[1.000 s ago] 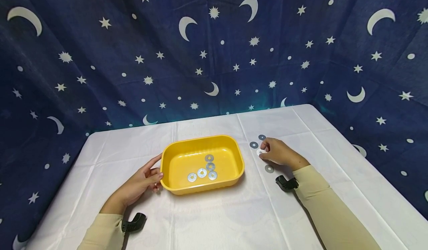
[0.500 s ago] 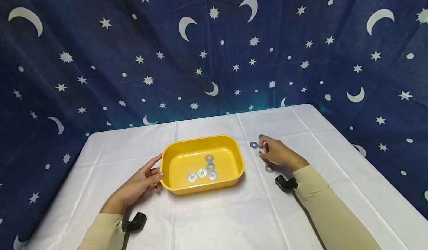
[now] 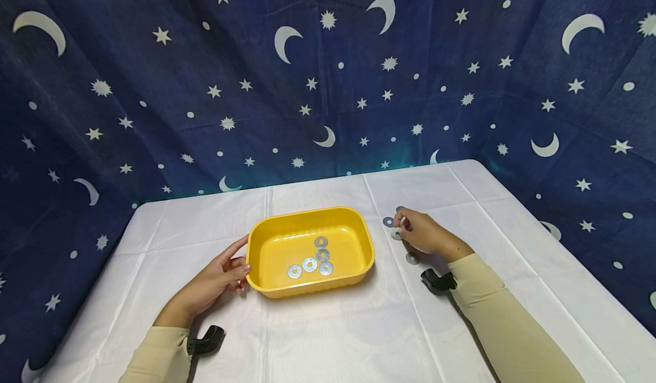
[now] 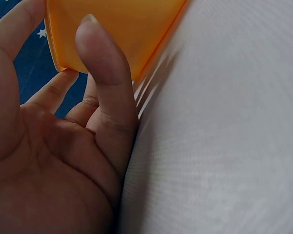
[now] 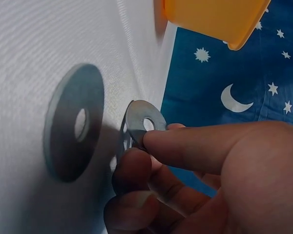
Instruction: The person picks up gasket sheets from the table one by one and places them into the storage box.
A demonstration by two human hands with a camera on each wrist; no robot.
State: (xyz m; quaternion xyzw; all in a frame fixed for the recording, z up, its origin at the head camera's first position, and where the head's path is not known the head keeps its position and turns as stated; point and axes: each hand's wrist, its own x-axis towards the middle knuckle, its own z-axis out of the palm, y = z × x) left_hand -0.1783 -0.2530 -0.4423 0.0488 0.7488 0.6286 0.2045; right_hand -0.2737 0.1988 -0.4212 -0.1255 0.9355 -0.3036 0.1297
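Note:
A flat metal washer [image 5: 138, 113] is pinched between the thumb and fingers of my right hand [image 3: 428, 236]; it tilts up at the tabletop, right of the yellow tray [image 3: 312, 287]. Close by lies another washer [image 5: 63, 141], flat on the cloth. Two more washers sit beyond the hand: a dark washer [image 3: 388, 222] and one partly covered washer [image 3: 400, 208]. My left hand [image 3: 212, 280] rests its loosely spread fingers and thumb against the tray's left end. Inside the tray, several washers lie flat, among them a washer [image 3: 310, 264] near the middle.
A white cloth [image 3: 328, 337] covers the table. Dark blue fabric [image 3: 328, 87] with moons and stars stands behind it and at both sides. Each wrist wears a black mount, one on the left [image 3: 206, 340] and one on the right [image 3: 438, 281].
The washer in my right hand has shifted slightly left, and the right fingers have moved a little over the far washer, partly hiding it. My left hand and the tray stay put.

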